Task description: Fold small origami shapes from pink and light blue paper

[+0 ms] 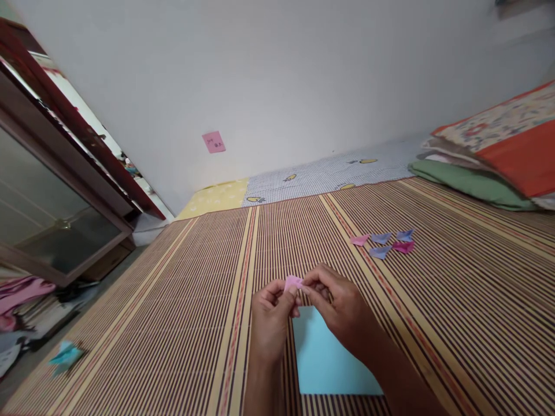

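Observation:
A small folded piece of pink paper [292, 282] is held up between my two hands. My left hand [274, 306] pinches its left and lower part between thumb and fingers. My right hand [336, 297] grips its right corner with thumb and forefinger. Below them, a light-blue square sheet [325, 361] lies flat on the striped mat, partly covered by my right hand and forearm. Beyond my right hand lie several small folded paper pieces, among them a pink one [359, 240], a blue one [380, 252] and a magenta one [403, 247].
The striped bamboo mat [182, 300] covers the bed. A crumpled turquoise paper piece [66, 355] lies at its left edge. Folded bedding [498, 156] is piled at the right. A pink note [214, 142] is stuck on the wall; a glass-fronted cabinet [47, 202] stands at left.

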Demonstrator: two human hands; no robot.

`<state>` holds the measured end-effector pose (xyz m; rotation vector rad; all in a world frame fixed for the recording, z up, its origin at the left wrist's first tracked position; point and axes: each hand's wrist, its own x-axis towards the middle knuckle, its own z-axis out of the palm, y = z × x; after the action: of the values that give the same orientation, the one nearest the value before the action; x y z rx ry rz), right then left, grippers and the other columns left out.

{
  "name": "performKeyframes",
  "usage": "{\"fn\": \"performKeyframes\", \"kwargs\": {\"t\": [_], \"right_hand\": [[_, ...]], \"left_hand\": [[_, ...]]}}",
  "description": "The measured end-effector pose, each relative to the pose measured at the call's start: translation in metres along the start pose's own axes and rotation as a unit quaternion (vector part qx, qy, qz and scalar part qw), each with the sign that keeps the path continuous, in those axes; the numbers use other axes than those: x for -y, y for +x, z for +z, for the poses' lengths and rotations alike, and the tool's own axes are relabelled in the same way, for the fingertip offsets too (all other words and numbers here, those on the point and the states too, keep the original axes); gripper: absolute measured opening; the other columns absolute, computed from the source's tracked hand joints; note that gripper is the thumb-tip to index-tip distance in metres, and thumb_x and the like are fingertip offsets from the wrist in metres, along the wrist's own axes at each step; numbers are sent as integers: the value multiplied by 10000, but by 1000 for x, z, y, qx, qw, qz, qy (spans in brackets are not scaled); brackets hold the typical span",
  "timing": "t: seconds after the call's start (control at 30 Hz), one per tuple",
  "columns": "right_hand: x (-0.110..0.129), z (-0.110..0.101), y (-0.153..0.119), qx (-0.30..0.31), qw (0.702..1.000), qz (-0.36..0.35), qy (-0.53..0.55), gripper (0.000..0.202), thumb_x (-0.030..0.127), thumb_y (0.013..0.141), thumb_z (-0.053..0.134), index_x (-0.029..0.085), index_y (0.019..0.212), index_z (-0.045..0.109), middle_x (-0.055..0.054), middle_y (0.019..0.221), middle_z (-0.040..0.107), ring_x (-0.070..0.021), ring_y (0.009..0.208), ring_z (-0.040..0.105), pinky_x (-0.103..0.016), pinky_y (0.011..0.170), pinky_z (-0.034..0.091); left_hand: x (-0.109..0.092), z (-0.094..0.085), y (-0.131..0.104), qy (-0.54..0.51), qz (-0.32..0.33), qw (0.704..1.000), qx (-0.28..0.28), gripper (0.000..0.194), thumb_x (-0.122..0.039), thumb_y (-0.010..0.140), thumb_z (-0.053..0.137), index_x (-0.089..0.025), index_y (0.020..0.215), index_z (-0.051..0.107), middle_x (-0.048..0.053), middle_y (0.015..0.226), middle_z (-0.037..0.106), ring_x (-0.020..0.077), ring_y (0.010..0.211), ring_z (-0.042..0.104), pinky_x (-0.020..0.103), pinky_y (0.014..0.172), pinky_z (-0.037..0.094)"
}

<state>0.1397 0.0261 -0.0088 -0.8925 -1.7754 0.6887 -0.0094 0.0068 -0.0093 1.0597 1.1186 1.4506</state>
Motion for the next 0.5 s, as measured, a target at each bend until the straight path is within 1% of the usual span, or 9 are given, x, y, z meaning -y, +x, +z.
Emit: {"fn": "performKeyframes", "kwargs": {"t": [0.1,0.27,0.4,0.5], "right_hand": [[-1,3,0,-3,1000,5,0,125,190,983,528,216,871,579,-22,814,619,-174,734,616,-292,668,464],[-1,6,1,-29,999,35,6,130,177,944,530,217,822,547,-2,720,614,-164,642,597,-283,599,441],[1,6,3,-28,993,81,86,129,224,918,553,223,791,533,27,652,566,-144,573,558,-257,531,433],[1,5,5,-34,982,118,146,100,276,884,605,220,840,535,35,680,551,-144,600,558,-250,537,464]], "left_hand": [[-2,2,-2,23,18,1000,2,211,-331,840,743,-146,743,713,-14,639,610,87,536,498,209,538,406],[-6,7,-4,44,40,998,7,235,-349,833,752,-156,711,699,-13,633,592,105,564,508,219,555,418],[-4,7,-4,36,40,998,17,223,-347,842,746,-155,733,711,-12,641,601,100,562,504,215,556,409],[0,4,-2,10,32,999,20,215,-347,865,728,-155,767,723,-12,654,612,92,557,500,213,558,404]]}}
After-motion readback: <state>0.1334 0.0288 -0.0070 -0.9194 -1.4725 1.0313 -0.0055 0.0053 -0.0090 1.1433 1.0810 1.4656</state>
